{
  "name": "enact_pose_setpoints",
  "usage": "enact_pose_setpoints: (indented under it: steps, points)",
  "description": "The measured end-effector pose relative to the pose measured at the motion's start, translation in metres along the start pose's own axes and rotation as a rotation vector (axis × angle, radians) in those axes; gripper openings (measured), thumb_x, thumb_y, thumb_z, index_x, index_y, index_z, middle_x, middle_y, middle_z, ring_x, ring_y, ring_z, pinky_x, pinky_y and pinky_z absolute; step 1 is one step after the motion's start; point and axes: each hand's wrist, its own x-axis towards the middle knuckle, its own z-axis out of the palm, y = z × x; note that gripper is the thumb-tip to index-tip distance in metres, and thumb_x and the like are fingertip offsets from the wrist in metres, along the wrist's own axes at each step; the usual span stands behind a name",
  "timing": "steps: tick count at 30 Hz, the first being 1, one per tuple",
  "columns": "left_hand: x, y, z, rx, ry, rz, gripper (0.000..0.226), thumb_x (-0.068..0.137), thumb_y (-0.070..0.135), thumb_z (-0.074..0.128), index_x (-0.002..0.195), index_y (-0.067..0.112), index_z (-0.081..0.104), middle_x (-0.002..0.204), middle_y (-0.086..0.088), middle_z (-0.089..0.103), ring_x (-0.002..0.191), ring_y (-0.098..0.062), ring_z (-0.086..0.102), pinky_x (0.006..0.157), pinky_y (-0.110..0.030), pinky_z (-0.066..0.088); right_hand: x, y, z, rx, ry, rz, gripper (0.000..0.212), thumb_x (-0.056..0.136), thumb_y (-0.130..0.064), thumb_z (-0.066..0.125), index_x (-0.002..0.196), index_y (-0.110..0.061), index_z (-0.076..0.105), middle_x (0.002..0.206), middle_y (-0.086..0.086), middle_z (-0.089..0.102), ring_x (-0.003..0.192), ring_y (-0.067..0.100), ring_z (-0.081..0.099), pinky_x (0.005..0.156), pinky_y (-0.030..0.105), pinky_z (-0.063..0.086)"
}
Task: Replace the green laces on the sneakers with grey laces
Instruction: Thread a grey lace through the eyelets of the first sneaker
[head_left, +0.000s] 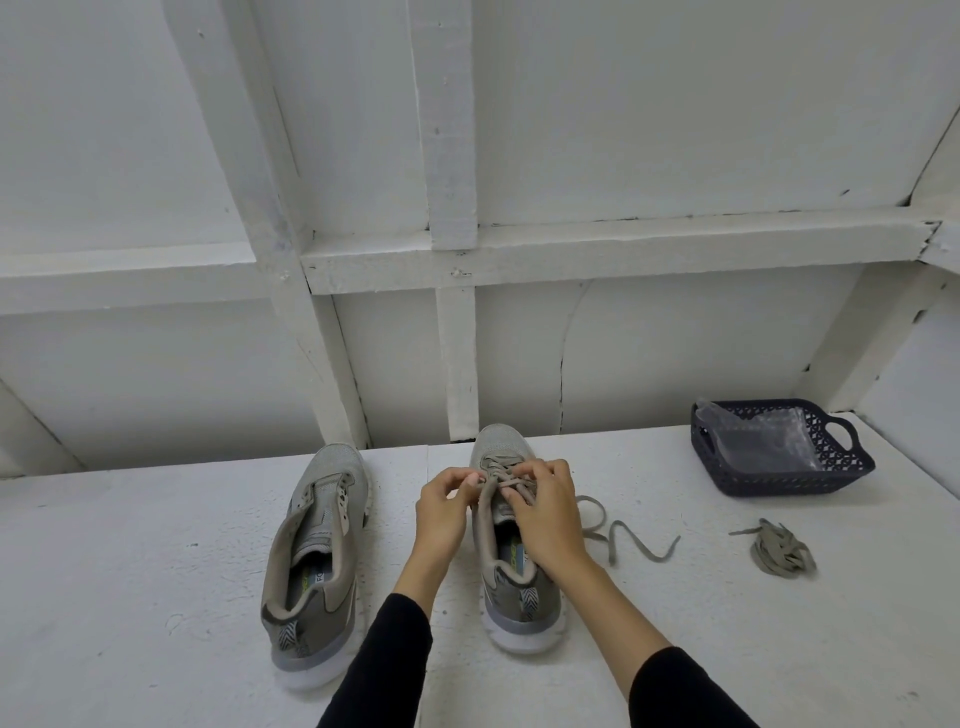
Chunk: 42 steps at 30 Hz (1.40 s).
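Note:
Two grey sneakers stand side by side on the white surface, toes pointing away from me. The left sneaker (317, 561) has no lace in its eyelets. The right sneaker (506, 545) carries a grey-green lace (511, 475) through its upper eyelets. My left hand (444, 512) pinches that lace at the left eyelet row. My right hand (545, 512) lies over the tongue and pinches the lace on the right side. A loose end of the lace (623, 535) trails in waves across the surface to the right of the shoe.
A bundled lace (782, 548) lies on the surface at the right. Behind it stands a dark blue plastic basket (852, 467) holding clear plastic bags. A white panelled wall with beams (457, 249) rises just behind the shoes.

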Motion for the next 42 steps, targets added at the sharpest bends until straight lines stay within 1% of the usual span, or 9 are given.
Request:
enact_pose_setpoints:
  steps: [8,13,17,22,25,27,30,33,42]
  points:
    - [0.012,0.022,-0.017,-0.859,0.247,-0.222,0.023,0.107,0.013,0.032,0.092,0.011,0.049,0.078,0.0,0.047,0.062,-0.01,0.045,0.06,-0.023,0.053,-0.008,0.004,-0.006,0.059,0.055,0.119,0.034,0.086,-0.026,0.071,0.108,-0.018,0.046,0.109,-0.004,0.04,0.093,0.012,0.051,0.075,0.027,0.043]
    - [0.021,0.004,-0.043,0.543,0.14,0.266,0.023,0.105,0.023,0.035,0.097,0.024,0.057,0.089,0.002,0.057,0.082,-0.018,0.045,0.067,-0.03,0.035,-0.009,0.002,-0.008,0.022,0.104,0.163,0.038,0.084,-0.026,0.072,0.105,-0.015,0.041,0.109,0.0,0.037,0.082,0.016,0.048,0.069,0.029,0.04]
    - [0.023,-0.003,-0.047,0.773,-0.137,0.2,0.029,0.096,0.052,0.046,0.084,0.04,0.069,0.106,0.016,0.054,0.11,-0.017,0.034,0.093,-0.038,0.026,-0.01,0.0,-0.008,0.024,0.114,0.171,0.037,0.085,-0.024,0.071,0.103,-0.015,0.04,0.108,0.002,0.041,0.082,0.016,0.047,0.067,0.028,0.037]
    - [0.005,0.025,-0.035,-0.324,-0.098,-0.078,0.032,0.104,0.032,0.041,0.082,0.015,0.056,0.098,0.002,0.066,0.102,-0.016,0.063,0.107,-0.047,0.038,-0.011,0.001,-0.008,0.034,0.107,0.171,0.037,0.084,-0.024,0.071,0.103,-0.014,0.041,0.108,0.002,0.043,0.084,0.016,0.048,0.068,0.029,0.038]
    - [0.006,0.036,-0.033,-0.835,0.1,-0.213,0.034,0.107,0.027,0.032,0.077,0.016,0.042,0.058,0.005,0.047,0.051,-0.006,0.049,0.068,-0.03,0.057,-0.012,0.0,-0.008,0.041,0.103,0.173,0.036,0.085,-0.024,0.071,0.103,-0.015,0.041,0.108,0.001,0.042,0.084,0.016,0.048,0.068,0.028,0.04]
    - [0.005,0.038,-0.036,-0.468,0.194,-0.135,0.031,0.106,0.03,0.033,0.079,0.017,0.039,0.055,0.005,0.036,0.046,-0.007,0.033,0.046,-0.022,0.041,-0.012,0.001,-0.009,0.039,0.105,0.172,0.037,0.084,-0.024,0.071,0.103,-0.014,0.041,0.107,0.001,0.042,0.084,0.016,0.048,0.068,0.028,0.039]
    - [0.004,0.02,-0.04,0.535,0.049,0.226,0.017,0.1,0.047,0.041,0.101,0.031,0.046,0.071,0.008,0.053,0.064,-0.012,0.048,0.06,-0.031,0.04,-0.011,0.001,-0.009,0.048,0.106,0.184,0.038,0.084,-0.024,0.071,0.103,-0.014,0.04,0.107,0.001,0.041,0.084,0.016,0.047,0.068,0.028,0.038]
    - [0.01,0.007,-0.036,0.738,-0.165,0.264,0.017,0.095,0.054,0.048,0.089,0.044,0.06,0.095,0.01,0.059,0.099,-0.016,0.047,0.08,-0.034,0.038,-0.011,0.001,-0.008,0.059,0.108,0.191,0.038,0.084,-0.024,0.071,0.104,-0.015,0.04,0.108,0.001,0.042,0.086,0.015,0.047,0.068,0.028,0.038]
    - [0.005,0.015,-0.018,-0.414,-0.011,-0.138,0.031,0.106,0.026,0.036,0.083,0.011,0.051,0.089,0.0,0.068,0.082,-0.014,0.066,0.075,-0.027,0.049,-0.009,0.003,-0.009,0.05,0.043,0.14,0.03,0.089,-0.02,0.065,0.118,-0.021,0.055,0.113,0.0,0.041,0.087,0.01,0.049,0.071,0.019,0.039]
